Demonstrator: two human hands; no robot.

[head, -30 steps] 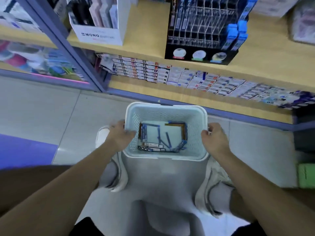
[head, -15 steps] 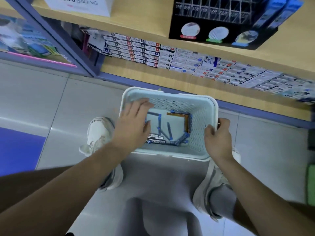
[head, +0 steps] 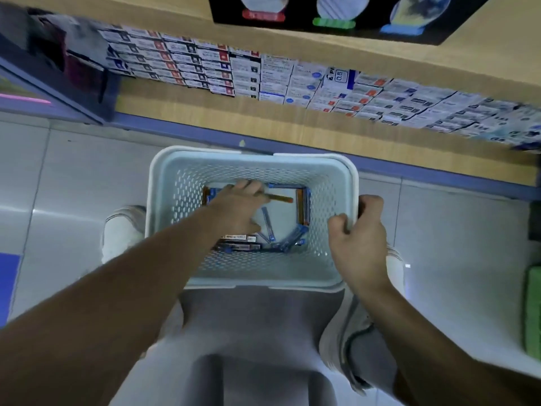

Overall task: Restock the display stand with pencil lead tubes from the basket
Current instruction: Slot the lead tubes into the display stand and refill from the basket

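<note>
A white perforated basket (head: 251, 276) sits on the floor between my feet. Several blue and orange pencil lead tubes (head: 269, 227) lie along its bottom edges. My left hand (head: 237, 206) is down inside the basket, its fingers curled round an orange lead tube (head: 281, 198) near the far wall. My right hand (head: 357, 238) grips the basket's right rim. Only the black base of the display stand (head: 336, 16) shows at the top, on the wooden shelf.
A lower wooden shelf (head: 263, 124) holds rows of small stationery boxes (head: 263, 77) right behind the basket. My white shoes (head: 123, 230) flank the basket on the grey tiled floor. A green object (head: 532, 312) lies at the right edge.
My left hand left the basket's left rim, reached down inside and closed on an orange tube. The view tilted down and closer; my right hand stayed on the right rim.
</note>
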